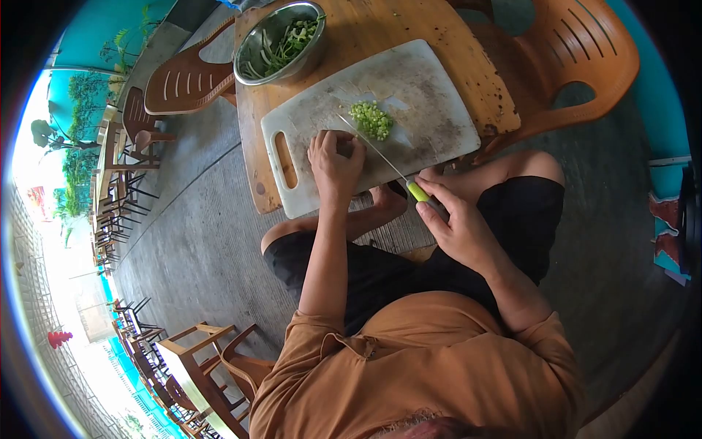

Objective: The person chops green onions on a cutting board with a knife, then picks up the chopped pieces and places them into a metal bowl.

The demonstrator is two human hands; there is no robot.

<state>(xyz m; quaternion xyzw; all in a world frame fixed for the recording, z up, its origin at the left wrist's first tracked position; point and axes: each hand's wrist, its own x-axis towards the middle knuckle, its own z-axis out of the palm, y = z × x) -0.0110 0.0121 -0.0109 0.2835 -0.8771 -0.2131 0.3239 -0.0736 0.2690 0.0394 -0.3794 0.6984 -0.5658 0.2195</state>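
Fingers of left hand point(335, 157) curled, pressed together, fingertips down on white cutting board point(409, 124), holding something not visible under them. Right hand point(457, 223) wrapped around green handle of knife point(380, 156) at near edge of board; blade lies across board toward pile of chopped greens point(371, 119). Steel bowl point(281, 42) with green stalks stands beyond far corner of board, on wooden table point(365, 29).
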